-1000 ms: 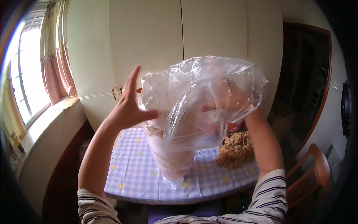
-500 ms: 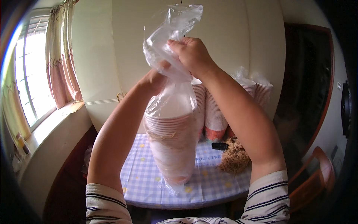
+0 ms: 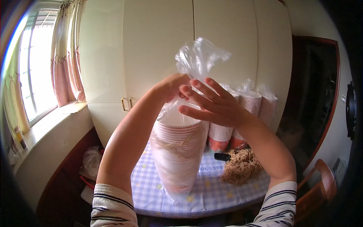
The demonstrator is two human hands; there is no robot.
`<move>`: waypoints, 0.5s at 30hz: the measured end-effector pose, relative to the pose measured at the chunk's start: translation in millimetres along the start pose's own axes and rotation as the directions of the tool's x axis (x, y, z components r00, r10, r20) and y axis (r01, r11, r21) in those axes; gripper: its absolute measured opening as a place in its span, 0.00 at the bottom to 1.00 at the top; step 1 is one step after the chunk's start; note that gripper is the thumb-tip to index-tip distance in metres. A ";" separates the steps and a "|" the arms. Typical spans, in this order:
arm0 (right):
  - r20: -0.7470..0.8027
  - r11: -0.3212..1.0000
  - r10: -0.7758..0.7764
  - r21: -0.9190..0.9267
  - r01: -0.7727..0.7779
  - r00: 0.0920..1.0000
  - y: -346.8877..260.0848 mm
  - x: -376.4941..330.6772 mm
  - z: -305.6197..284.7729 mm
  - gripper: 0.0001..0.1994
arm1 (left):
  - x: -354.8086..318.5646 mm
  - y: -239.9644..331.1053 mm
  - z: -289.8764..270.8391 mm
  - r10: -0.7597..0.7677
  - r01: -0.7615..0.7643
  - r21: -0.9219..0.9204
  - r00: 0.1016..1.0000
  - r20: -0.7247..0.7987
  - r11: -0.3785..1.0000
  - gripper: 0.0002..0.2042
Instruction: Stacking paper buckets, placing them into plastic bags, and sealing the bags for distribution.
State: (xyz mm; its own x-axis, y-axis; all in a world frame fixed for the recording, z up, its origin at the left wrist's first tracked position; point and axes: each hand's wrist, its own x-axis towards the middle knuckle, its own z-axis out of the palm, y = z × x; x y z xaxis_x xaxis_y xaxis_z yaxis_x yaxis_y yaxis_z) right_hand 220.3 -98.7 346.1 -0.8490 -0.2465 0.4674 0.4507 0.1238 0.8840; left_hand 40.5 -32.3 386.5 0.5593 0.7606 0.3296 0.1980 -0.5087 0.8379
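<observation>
A tall stack of white paper cups [image 3: 176, 151] stands upright near the table's front, wrapped in a clear plastic bag [image 3: 198, 56]. Fibrous strands [image 3: 176, 143] lie across the stack's upper part, against the plastic. My left hand [image 3: 176, 86] is closed round the gathered neck of the bag, just above the cups, and the bag's loose end fans out over it. Beside the neck, my right hand [image 3: 213, 104] has its fingers spread apart and grips nothing; whether its fingertips touch the plastic I cannot tell.
More bagged cup stacks [image 3: 247, 106] stand at the back right of the table. In front of them lie a tangle of brown fibre [image 3: 242, 166] and a small black object [image 3: 222, 156]. A checked tablecloth [image 3: 145, 189] covers the table. A wooden chair [image 3: 321, 181] stands at the right.
Both hands have come down, with the bag's neck now gathered tighter and lower. My right hand has let go of the plastic and opened its fingers.
</observation>
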 end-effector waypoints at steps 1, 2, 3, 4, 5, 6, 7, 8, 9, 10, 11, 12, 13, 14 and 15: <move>0.035 0.996 -0.042 -0.077 0.045 0.998 4.5 7.7 2.5 0.27 | 6.9 -6.1 -1.8 0.034 -0.041 0.119 0.998 0.061 0.992 0.09; 0.126 0.990 0.006 -0.139 0.012 0.992 8.1 11.0 8.8 0.32 | 1.2 -17.8 9.8 0.249 -0.239 -0.102 0.964 0.096 0.966 0.07; 0.157 0.996 0.064 -0.073 -0.053 0.986 13.6 12.4 18.1 0.33 | 5.2 -20.7 6.5 0.169 -0.138 -0.183 0.972 0.165 0.973 0.06; 0.186 0.993 0.117 -0.006 -0.118 0.976 19.3 14.6 28.4 0.34 | 6.2 -21.6 0.3 0.094 -0.032 -0.254 0.968 0.233 0.967 0.06; 0.175 0.990 0.131 0.036 -0.139 0.976 28.2 9.2 35.4 0.33 | 6.4 -15.9 4.3 0.039 0.012 -0.224 0.974 0.225 0.974 0.06; 0.217 0.982 0.165 0.056 -0.181 0.962 33.5 2.9 40.6 0.29 | 2.6 -11.9 8.2 0.032 0.012 -0.242 0.984 0.177 0.970 0.06; 0.247 0.972 0.195 0.078 -0.220 0.949 36.8 2.1 44.3 0.25 | -6.0 -5.1 9.3 0.021 0.009 -0.255 0.993 0.117 0.967 0.06; 0.262 0.953 0.247 0.111 -0.283 0.933 39.4 1.7 45.3 0.11 | -8.6 -5.1 5.9 0.065 -0.006 -0.317 0.982 0.175 0.948 0.05; 0.275 0.955 0.256 0.075 -0.286 0.927 43.9 -3.3 46.9 0.06 | -13.2 -3.4 6.3 0.063 -0.005 -0.317 0.983 0.172 0.949 0.05; 0.292 0.957 0.266 0.038 -0.289 0.919 48.9 -8.3 45.6 0.02 | -18.8 -1.2 8.2 0.087 -0.063 -0.151 0.983 0.159 0.987 0.06; 0.241 0.935 0.306 0.106 -0.338 0.921 52.6 -12.8 45.0 0.02 | -21.6 -0.7 9.2 0.113 -0.118 0.020 0.982 0.150 0.993 0.07; 0.244 0.935 0.305 0.106 -0.338 0.920 54.7 -17.4 44.5 0.02 | -20.2 -2.8 9.5 0.128 -0.142 0.126 0.985 0.112 0.982 0.10; 0.253 0.929 0.332 0.082 -0.362 0.909 55.5 -19.2 43.4 0.02 | -18.5 -4.4 7.3 0.126 -0.139 0.126 0.986 0.107 0.982 0.10; 0.263 0.921 0.359 0.056 -0.385 0.896 57.1 -22.0 41.9 0.03 | -14.8 -4.7 4.2 0.080 -0.087 0.141 0.995 0.052 0.986 0.10; 0.267 0.916 0.366 0.066 -0.396 0.892 59.6 -28.7 41.7 0.04 | -12.8 -5.8 2.2 0.035 -0.034 0.154 0.999 -0.002 0.988 0.10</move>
State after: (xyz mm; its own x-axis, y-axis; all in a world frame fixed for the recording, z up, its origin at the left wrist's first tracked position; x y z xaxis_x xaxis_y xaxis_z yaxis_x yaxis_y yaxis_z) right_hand 260.0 -44.2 385.7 -0.6656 0.0821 0.7418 0.7307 0.2743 0.6252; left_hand 33.9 -39.9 376.5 0.5644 0.7431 0.3594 0.3000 -0.5903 0.7494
